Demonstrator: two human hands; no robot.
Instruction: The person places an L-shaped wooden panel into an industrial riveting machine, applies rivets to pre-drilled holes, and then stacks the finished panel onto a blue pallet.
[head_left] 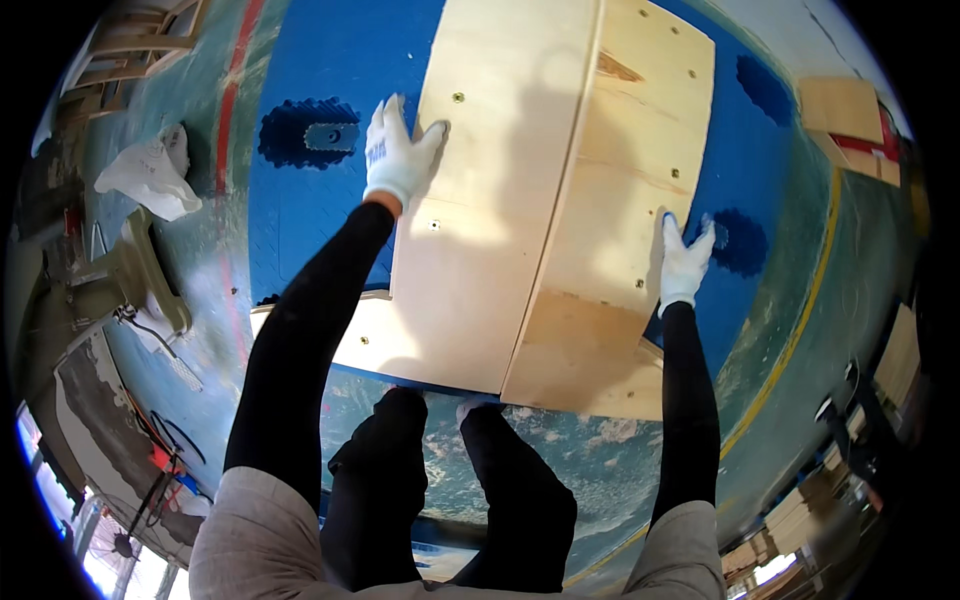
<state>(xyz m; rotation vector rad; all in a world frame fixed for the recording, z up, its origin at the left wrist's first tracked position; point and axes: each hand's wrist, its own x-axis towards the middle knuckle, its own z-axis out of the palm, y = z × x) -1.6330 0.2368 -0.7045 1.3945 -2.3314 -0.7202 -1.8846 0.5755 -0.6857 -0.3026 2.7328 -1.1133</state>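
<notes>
Leans over a left plywood panel [480, 200] and a right plywood panel [625, 205], laid flat side by side on a blue platform [330, 50]. Spreads the white-gloved left hand [398, 160] at the left plywood panel's outer edge, with the thumb over the wood and the fingers over the blue. Spreads the white-gloved right hand [684, 262] nearer the body, at the right plywood panel's outer edge, with fingers apart. Cannot tell the pressure of either hand. Stands at the near end in black trousers [380, 480], on a green floor [600, 460], between a red stripe [236, 70] at left and a yellow line [834, 205] at right.
</notes>
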